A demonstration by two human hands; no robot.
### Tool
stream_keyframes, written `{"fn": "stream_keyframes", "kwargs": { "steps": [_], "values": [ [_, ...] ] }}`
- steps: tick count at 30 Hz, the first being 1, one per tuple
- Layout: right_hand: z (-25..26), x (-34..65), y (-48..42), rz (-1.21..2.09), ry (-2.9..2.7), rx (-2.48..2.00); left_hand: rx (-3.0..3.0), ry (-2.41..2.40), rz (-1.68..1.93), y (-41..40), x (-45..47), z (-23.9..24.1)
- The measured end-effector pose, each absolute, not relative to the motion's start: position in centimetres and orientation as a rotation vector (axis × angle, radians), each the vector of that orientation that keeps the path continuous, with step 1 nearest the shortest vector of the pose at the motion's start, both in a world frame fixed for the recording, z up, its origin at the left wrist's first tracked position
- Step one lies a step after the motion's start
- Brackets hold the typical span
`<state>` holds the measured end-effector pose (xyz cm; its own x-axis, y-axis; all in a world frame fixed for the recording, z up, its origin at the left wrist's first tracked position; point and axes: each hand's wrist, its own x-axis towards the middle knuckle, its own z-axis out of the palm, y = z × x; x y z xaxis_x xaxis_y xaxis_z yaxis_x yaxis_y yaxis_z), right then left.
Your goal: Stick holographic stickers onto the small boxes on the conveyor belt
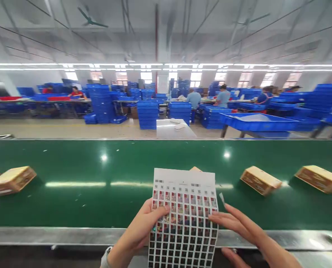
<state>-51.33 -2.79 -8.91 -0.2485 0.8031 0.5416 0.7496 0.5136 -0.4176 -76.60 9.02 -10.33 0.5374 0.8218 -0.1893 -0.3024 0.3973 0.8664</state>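
My left hand grips a sticker sheet by its left edge, thumb across the front; the sheet is a grid of small labels, many peeled off its lower part. My right hand is at the sheet's right edge, fingers stretched along it, and a small peeled sticker stands up at its fingertips. Behind the sheet a tan box on the green conveyor belt is mostly hidden. More tan boxes lie on the belt, one at the left and two at the right.
A steel rail runs along the belt's near edge. Beyond the belt stand stacks of blue crates, a blue tray on a stand and a small white table. Several people work at far tables.
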Motion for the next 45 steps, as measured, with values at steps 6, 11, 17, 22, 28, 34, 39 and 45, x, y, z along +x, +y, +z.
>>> {"fn": "stream_keyframes", "kwargs": {
  "steps": [6, 11, 17, 22, 28, 34, 39, 45],
  "values": [
    [-7.2, -60.0, 5.6, 0.093, -2.138, -0.832, 0.994, 0.897, 1.015, 5.2, -81.1, -10.0],
    [-8.5, -61.4, 7.7, 0.451, -2.167, -0.839, 1.205, 1.024, 1.029, 4.1, -81.4, -9.3],
    [-8.7, -59.3, 7.4, 0.72, -1.983, -0.989, 1.457, 1.238, 1.017, 4.6, -81.5, -9.4],
    [-8.6, -59.4, 8.0, 0.879, -1.95, -0.954, 1.656, 1.343, 1.175, 5.7, -81.4, -9.3],
    [-8.7, -59.4, 8.7, 0.966, -1.911, -1.019, 1.521, 1.387, 0.947, 7.1, -80.3, -7.9],
    [-8.3, -59.2, 8.9, 0.99, -1.908, -1.003, 1.506, 1.385, 0.929, 7.3, -80.2, -7.3],
    [-8.2, -59.5, 8.4, 0.934, -2.032, -1.021, 1.446, 1.354, 0.814, 7.4, -80.3, -7.0],
    [-8.1, -58.7, 8.6, 0.977, -2.106, -1.005, 1.446, 1.327, 0.853, 6.9, -81.0, -7.2]
  ]
}}
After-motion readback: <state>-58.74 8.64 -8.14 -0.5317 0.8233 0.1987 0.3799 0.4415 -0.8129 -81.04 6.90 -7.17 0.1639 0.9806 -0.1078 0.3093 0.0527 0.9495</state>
